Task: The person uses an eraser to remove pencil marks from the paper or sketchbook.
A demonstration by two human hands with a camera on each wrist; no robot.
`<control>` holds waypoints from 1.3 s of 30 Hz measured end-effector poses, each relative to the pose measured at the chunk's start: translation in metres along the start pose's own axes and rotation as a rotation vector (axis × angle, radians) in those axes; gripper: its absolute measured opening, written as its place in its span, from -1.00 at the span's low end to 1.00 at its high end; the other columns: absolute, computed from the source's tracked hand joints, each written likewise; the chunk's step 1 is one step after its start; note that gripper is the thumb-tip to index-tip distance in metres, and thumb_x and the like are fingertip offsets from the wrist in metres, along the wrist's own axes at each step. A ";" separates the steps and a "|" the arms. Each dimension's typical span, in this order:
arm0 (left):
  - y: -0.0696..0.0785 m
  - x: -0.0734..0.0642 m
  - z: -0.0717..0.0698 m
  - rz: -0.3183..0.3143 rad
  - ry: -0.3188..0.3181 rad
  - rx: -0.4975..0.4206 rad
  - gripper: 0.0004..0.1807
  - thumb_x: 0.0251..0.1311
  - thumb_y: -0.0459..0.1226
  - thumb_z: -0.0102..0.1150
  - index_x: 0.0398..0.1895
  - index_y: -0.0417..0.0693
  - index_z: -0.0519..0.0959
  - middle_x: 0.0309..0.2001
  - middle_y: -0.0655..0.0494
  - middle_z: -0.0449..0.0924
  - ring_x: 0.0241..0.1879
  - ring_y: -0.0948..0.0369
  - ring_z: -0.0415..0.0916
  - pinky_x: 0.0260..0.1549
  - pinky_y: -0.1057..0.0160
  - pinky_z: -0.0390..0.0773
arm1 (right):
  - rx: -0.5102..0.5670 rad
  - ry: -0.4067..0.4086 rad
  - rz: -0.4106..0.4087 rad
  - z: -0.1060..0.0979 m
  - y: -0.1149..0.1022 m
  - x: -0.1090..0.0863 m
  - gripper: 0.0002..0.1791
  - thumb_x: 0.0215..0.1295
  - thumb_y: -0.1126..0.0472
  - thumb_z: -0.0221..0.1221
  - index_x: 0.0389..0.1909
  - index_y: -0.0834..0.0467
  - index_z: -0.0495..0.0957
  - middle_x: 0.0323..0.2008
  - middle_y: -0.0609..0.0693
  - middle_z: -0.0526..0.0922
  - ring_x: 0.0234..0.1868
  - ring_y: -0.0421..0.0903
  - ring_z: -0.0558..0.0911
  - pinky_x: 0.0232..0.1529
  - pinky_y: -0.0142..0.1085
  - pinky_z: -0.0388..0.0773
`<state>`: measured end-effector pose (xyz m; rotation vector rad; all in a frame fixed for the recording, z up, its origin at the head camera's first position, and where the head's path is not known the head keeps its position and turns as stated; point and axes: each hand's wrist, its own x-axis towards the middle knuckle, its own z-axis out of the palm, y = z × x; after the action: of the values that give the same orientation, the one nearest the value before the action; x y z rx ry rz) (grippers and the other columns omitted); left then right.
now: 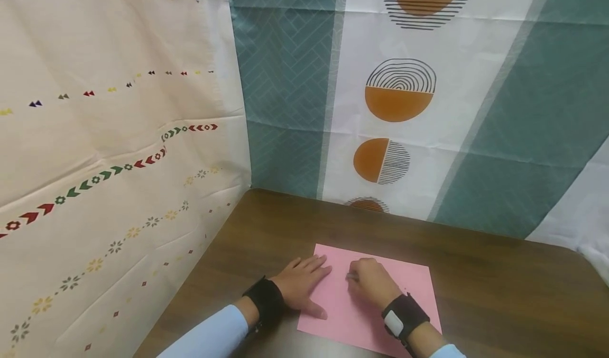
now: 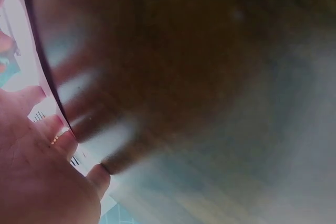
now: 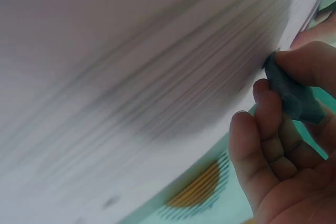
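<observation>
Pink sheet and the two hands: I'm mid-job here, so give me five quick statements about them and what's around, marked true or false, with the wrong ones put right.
1. The left hand rests partly on the pink sheet. True.
2. The pink sheet lies on a white cloth. False: it lies on the brown table.
3. The right hand is over the pink sheet. True.
4. The right hand is empty. False: it holds a small dark piece.
5. Both sleeves are light blue. True.
</observation>
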<state>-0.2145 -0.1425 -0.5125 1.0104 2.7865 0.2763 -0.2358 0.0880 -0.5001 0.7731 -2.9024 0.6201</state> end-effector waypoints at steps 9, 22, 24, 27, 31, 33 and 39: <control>-0.001 -0.001 -0.004 -0.017 -0.014 -0.017 0.11 -0.19 0.49 -0.03 0.43 0.14 0.06 0.46 0.06 -0.14 0.38 0.09 -0.23 0.25 -0.22 -0.03 | -0.032 0.001 0.145 -0.032 0.045 -0.035 -0.79 0.01 0.31 0.27 -0.68 0.04 0.46 -0.69 -0.14 0.35 -0.60 -0.19 0.31 -0.55 -0.25 0.35; -0.006 -0.002 -0.001 -0.029 -0.007 0.000 0.13 -0.20 0.50 -0.03 0.43 0.13 0.05 0.46 0.03 -0.14 0.38 0.08 -0.25 0.25 -0.23 -0.03 | 0.059 0.070 0.156 -0.033 0.053 -0.042 -0.93 0.00 0.24 0.31 -0.54 0.03 0.60 -0.57 -0.18 0.53 -0.49 -0.25 0.46 -0.37 -0.19 0.54; -0.005 -0.002 -0.001 -0.029 -0.009 -0.001 0.13 -0.21 0.51 -0.05 0.43 0.13 0.05 0.46 0.04 -0.15 0.38 0.08 -0.24 0.24 -0.23 -0.03 | 0.082 0.066 0.127 -0.029 0.042 -0.037 -0.93 -0.01 0.24 0.32 -0.52 0.02 0.62 -0.56 -0.21 0.54 -0.47 -0.27 0.48 -0.35 -0.21 0.55; -0.003 -0.003 -0.004 -0.026 -0.014 -0.017 0.12 -0.19 0.49 -0.03 0.43 0.12 0.06 0.46 0.02 -0.14 0.38 0.07 -0.24 0.24 -0.25 -0.03 | 0.056 0.049 0.049 -0.022 0.024 -0.028 -0.92 -0.03 0.25 0.33 -0.48 0.01 0.64 -0.54 -0.23 0.55 -0.43 -0.29 0.51 -0.30 -0.22 0.57; 0.000 -0.002 -0.005 -0.017 -0.019 -0.023 0.11 -0.16 0.47 -0.02 0.43 0.09 0.07 0.46 0.01 -0.14 0.38 0.06 -0.23 0.24 -0.24 -0.02 | 0.034 0.021 -0.070 -0.011 0.005 -0.016 -0.90 -0.04 0.28 0.33 -0.45 0.05 0.65 -0.54 -0.21 0.56 -0.42 -0.28 0.53 -0.28 -0.22 0.59; 0.001 -0.002 -0.004 -0.010 -0.014 -0.011 0.11 -0.15 0.48 -0.03 0.43 0.07 0.07 0.45 0.00 -0.13 0.37 0.05 -0.22 0.23 -0.24 0.00 | 0.029 0.001 -0.104 -0.007 -0.002 -0.012 -0.90 -0.04 0.27 0.34 -0.45 0.05 0.65 -0.55 -0.21 0.55 -0.44 -0.28 0.52 -0.31 -0.23 0.59; 0.002 0.001 0.000 0.008 0.007 0.002 0.12 -0.16 0.48 -0.01 0.42 0.06 0.08 0.45 -0.01 -0.11 0.37 0.04 -0.19 0.22 -0.25 0.03 | 0.015 -0.012 -0.138 0.001 -0.011 -0.007 -0.90 -0.06 0.27 0.35 -0.48 0.04 0.64 -0.60 -0.23 0.47 -0.52 -0.31 0.44 -0.40 -0.25 0.55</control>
<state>-0.2143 -0.1405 -0.5127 1.0237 2.7903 0.2789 -0.2241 0.0825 -0.4981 0.9719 -2.8275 0.6250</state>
